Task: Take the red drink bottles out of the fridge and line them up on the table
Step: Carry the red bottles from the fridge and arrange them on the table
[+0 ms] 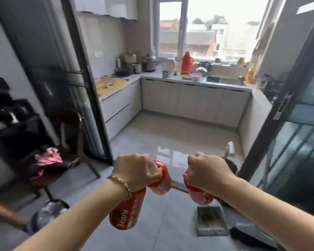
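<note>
My left hand [136,172] grips two red drink bottles by their necks. One bottle [126,211] hangs down under my wrist, with white "JUICE" lettering on its label. The second bottle [161,180] angles to the right beside my fingers. My right hand [207,171] grips a third red bottle [199,195], whose rounded body shows below my fist. Both hands are held out in front of me above the grey tiled floor. No fridge and no table are in view.
A kitchen lies ahead through a dark-framed glass sliding door [83,84], with a crowded counter [194,78] under the window. A dustpan [211,220] stands on the floor at right. A chair with pink cloth [47,158] stands at left.
</note>
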`<action>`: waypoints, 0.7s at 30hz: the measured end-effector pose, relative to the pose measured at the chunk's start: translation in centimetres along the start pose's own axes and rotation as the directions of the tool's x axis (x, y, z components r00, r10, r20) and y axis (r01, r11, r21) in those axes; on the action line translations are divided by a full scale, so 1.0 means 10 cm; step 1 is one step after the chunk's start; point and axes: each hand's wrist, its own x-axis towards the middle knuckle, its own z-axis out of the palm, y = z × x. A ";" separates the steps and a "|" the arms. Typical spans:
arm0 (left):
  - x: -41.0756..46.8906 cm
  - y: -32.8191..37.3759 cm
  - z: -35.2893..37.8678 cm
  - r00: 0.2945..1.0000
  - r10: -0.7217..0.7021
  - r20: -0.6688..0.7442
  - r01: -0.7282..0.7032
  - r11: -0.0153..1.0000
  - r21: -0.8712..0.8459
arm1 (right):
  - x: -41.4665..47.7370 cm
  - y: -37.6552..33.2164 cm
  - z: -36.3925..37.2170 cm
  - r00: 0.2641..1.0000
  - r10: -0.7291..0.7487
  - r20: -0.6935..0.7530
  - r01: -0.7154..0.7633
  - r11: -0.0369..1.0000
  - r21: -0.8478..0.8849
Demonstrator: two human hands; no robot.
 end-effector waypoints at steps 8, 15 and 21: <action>-1.94 -2.44 0.02 0.907 -0.420 0.030 0.417 0.905 0.079 | 0.85 -2.97 -0.08 0.929 -0.368 -0.043 0.371 0.920 0.124; -3.26 -4.04 -0.09 0.704 -0.709 0.038 0.702 0.703 0.114 | 1.35 -5.32 -0.16 0.801 -0.593 -0.076 0.590 0.764 0.259; -3.86 -5.04 0.04 0.457 -0.889 0.030 0.883 0.458 0.108 | 1.80 -6.78 0.04 0.703 -0.706 -0.088 0.684 0.637 0.355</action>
